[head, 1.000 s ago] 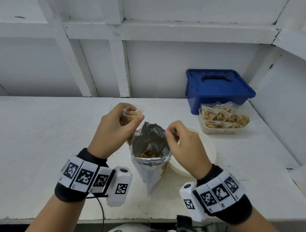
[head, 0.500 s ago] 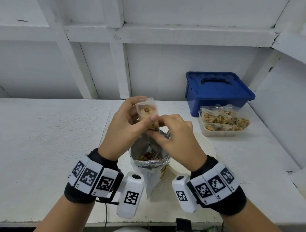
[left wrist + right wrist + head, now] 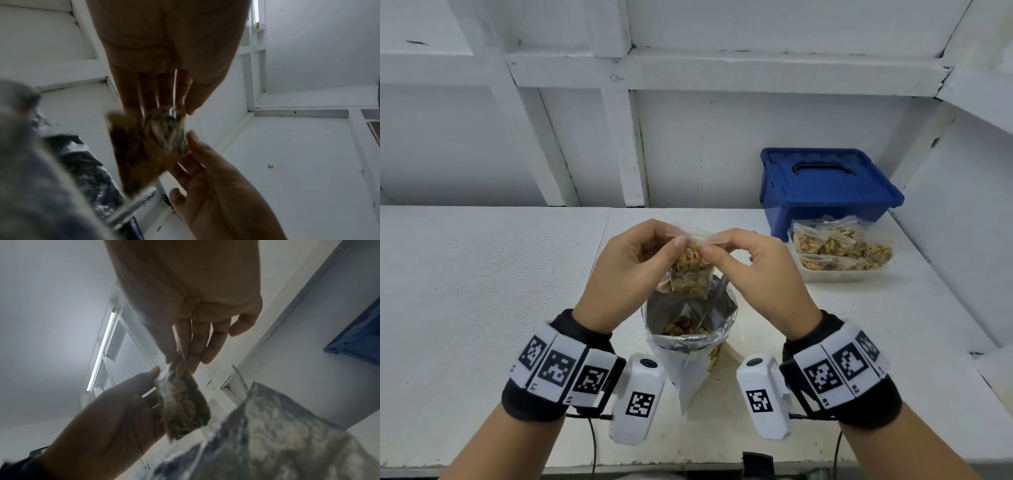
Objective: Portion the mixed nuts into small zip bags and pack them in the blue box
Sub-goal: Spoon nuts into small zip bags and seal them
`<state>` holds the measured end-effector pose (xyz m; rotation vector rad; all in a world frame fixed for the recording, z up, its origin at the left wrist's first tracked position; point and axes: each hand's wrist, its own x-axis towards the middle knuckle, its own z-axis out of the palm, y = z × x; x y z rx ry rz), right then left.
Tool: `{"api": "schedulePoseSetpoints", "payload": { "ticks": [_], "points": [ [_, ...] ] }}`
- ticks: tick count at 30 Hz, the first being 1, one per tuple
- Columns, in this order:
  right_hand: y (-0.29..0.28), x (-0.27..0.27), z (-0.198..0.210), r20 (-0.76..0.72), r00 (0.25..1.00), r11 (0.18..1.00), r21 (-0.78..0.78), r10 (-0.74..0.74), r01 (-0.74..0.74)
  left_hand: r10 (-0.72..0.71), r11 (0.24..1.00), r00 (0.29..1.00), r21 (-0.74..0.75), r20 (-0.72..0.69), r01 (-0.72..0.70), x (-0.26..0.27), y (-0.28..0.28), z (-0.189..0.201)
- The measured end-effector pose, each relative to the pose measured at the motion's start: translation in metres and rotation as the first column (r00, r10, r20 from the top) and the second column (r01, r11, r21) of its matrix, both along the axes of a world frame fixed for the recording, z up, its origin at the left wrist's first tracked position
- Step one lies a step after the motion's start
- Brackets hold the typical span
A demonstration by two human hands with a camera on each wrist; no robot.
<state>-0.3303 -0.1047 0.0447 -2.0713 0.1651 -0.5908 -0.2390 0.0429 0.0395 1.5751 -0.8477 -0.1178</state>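
A small clear zip bag (image 3: 690,269) filled with mixed nuts hangs above the open foil nut pouch (image 3: 690,329). My left hand (image 3: 640,260) pinches its top edge on the left and my right hand (image 3: 743,263) pinches it on the right. The left wrist view shows the zip bag (image 3: 164,134) blurred between the fingers (image 3: 180,91); the right wrist view shows the zip bag (image 3: 183,400) from below. A metal spoon handle (image 3: 714,298) sticks out of the pouch. The blue box (image 3: 825,185), lid closed, stands at the back right.
A clear tray (image 3: 842,274) holding several filled nut bags sits in front of the blue box. A white bowl (image 3: 739,329) stands behind the pouch, mostly hidden. A white wall rises along the right side of the white table (image 3: 482,291).
The left hand raised the filled zip bag over the pouch. The right hand left the pouch, came up and took hold of the bag's top edge; both now pinch it.
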Motion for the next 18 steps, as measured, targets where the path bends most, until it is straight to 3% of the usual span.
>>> {"api": "schedulePoseSetpoints", "payload": {
  "ticks": [4, 8, 12, 14, 18],
  "points": [
    [-0.016, -0.006, 0.004, 0.079, 0.996, 0.997, 0.07, -0.045, 0.039, 0.091, 0.99, 0.994, 0.105, 0.061, -0.097, 0.013, 0.011, -0.004],
    [-0.053, -0.025, 0.01, 0.181, 0.952, 0.966, 0.127, -0.248, 0.227, 0.209, 0.919, 0.976, 0.329, 0.059, -0.216, 0.044, 0.029, -0.022],
    [-0.1, -0.046, -0.005, 0.183, 0.846, 0.865, 0.145, -0.5, 0.48, 0.191, 0.668, 0.971, 0.706, 0.142, -0.235, 0.076, 0.045, -0.066],
    [-0.123, -0.052, -0.022, 0.135, 0.787, 0.796, 0.175, -0.603, 0.58, 0.153, 0.561, 0.976, 0.8, 0.154, -0.214, 0.082, 0.05, -0.089],
    [-0.167, -0.056, -0.062, 0.014, 0.646, 0.638, 0.174, -0.763, 0.75, 0.131, 0.431, 0.985, 0.888, 0.116, -0.162, 0.09, 0.053, -0.124]
  ]
}}
